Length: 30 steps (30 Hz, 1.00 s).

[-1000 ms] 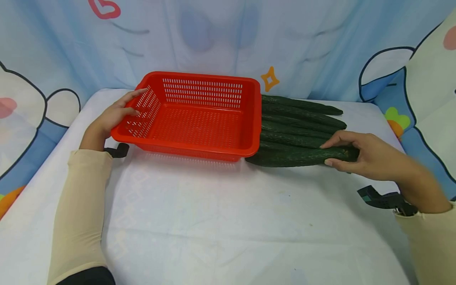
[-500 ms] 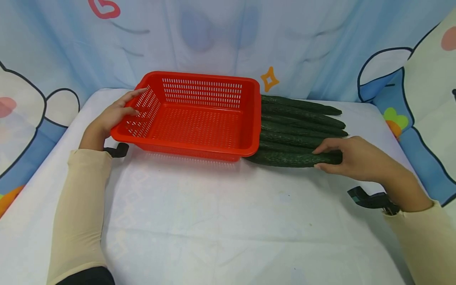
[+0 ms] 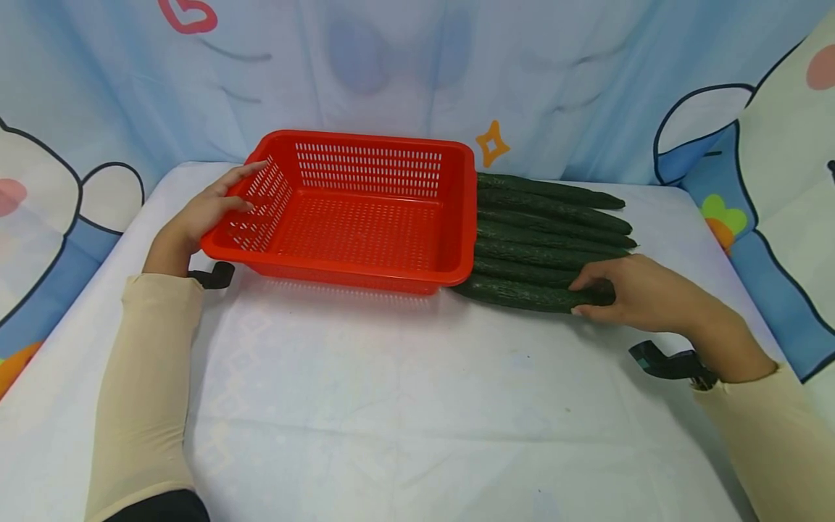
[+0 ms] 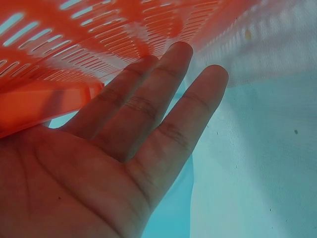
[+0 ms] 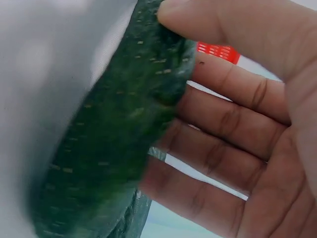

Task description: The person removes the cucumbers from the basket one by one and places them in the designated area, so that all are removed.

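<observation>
A red plastic basket [image 3: 339, 269] with slotted walls stands at the back of the table, with nothing in it. My left hand [image 3: 207, 214] grips its left rim, thumb and a finger over the edge; in the left wrist view the other fingers [image 4: 173, 119] stretch out beneath the slotted wall. With thumb and fingers my right hand [image 3: 652, 296] pinches the right end of a long dark green cucumber [image 3: 515, 292], the frontmost of a row. The basket hides its left end. Up close, the right wrist view shows the cucumber's bumpy skin [image 5: 109, 129] against the fingers.
Several more cucumbers [image 3: 548, 233] lie side by side behind the held one, their left ends hidden by the basket. A white cloth [image 3: 391, 406] covers the table, and a printed blue curtain [image 3: 391, 65] hangs along its back edge.
My right hand has moved left and slightly toward me, shifting the front cucumber left against the row. The left hand and basket stay put.
</observation>
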Motion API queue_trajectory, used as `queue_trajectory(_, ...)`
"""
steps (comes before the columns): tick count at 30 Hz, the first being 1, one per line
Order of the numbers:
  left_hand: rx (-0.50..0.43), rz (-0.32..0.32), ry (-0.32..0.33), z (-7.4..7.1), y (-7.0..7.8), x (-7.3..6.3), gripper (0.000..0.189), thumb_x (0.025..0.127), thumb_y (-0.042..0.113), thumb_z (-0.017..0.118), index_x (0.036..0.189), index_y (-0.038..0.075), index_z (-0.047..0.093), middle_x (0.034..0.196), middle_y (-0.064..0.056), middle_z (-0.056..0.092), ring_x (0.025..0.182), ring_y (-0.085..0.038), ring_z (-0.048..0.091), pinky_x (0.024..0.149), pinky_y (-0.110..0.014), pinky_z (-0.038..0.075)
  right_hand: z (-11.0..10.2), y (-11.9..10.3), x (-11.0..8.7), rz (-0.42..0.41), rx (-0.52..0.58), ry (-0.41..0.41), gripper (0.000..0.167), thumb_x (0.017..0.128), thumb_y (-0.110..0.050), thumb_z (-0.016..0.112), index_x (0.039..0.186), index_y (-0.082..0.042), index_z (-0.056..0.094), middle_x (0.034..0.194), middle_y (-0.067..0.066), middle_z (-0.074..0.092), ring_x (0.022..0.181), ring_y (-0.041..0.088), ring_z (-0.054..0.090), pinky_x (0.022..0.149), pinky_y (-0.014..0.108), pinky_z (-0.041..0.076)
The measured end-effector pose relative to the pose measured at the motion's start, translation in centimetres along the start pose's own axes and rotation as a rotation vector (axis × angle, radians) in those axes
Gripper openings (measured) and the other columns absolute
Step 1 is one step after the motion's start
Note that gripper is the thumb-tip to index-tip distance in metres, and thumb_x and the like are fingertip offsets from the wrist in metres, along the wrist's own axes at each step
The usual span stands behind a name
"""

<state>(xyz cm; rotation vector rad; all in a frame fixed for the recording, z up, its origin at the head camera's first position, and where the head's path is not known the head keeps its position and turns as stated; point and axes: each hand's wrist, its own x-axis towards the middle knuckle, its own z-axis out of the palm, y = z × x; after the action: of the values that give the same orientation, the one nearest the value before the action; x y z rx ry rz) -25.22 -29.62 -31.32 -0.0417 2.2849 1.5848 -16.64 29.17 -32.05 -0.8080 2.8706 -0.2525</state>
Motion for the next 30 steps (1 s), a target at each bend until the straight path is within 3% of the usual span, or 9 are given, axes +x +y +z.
queue_trajectory(5,0.002,-0.008,0.005,0.04,0.08,0.03,0.064,0.101,0.015,0.043,0.149,0.055,0.027,0.146,-0.004,0.030,0.107,-0.015,0.054,0.079,-0.025,0.059,0.15,0.01,0.11,-0.008,-0.007,-0.016,0.027,0.077,-0.025,0.083,0.100,-0.014,0.075,0.092,-0.003,0.073,0.064,0.004,0.053,0.057,0.022,0.046)
queue_trajectory(10,-0.003,-0.010,0.008,0.07,0.15,-0.05,0.063,0.101,0.015,0.043,0.149,0.054,0.027,0.145,-0.004,0.031,0.106,-0.014,0.055,0.079,-0.025,0.059,0.18,-0.20,0.37,-0.004,-0.005,-0.034,0.028,0.076,-0.027,0.084,0.099,-0.012,0.074,0.095,-0.001,0.074,0.077,0.008,0.063,0.070,0.035,0.056)
queue_trajectory(14,0.003,-0.003,0.007,0.05,0.16,-0.12,0.063,0.101,0.016,0.043,0.149,0.054,0.027,0.146,-0.004,0.031,0.106,-0.014,0.055,0.078,-0.025,0.059,0.26,-0.40,0.52,0.002,-0.007,-0.051,0.027,0.076,-0.027,0.084,0.096,-0.014,0.072,0.095,-0.001,0.072,0.085,0.013,0.066,0.077,0.042,0.057)
queue_trajectory(21,-0.001,-0.006,0.003,0.10,0.11,-0.21,0.064,0.101,0.016,0.043,0.149,0.055,0.026,0.143,-0.002,0.032,0.105,-0.014,0.055,0.078,-0.025,0.059,0.29,-0.42,0.42,-0.014,-0.002,-0.052,0.026,0.077,-0.024,0.083,0.097,-0.014,0.070,0.093,-0.001,0.071,0.084,0.011,0.064,0.073,0.037,0.056)
queue_trajectory(30,0.056,0.018,0.001,-0.07,0.04,-0.15,0.062,0.102,0.017,0.041,0.151,0.052,0.025,0.145,-0.005,0.031,0.103,-0.012,0.055,0.078,-0.023,0.058,0.48,-0.41,0.31,-0.030,-0.080,0.025,0.027,0.078,-0.024,0.082,0.100,-0.014,0.070,0.099,0.001,0.065,0.084,0.014,0.059,0.073,0.038,0.054)
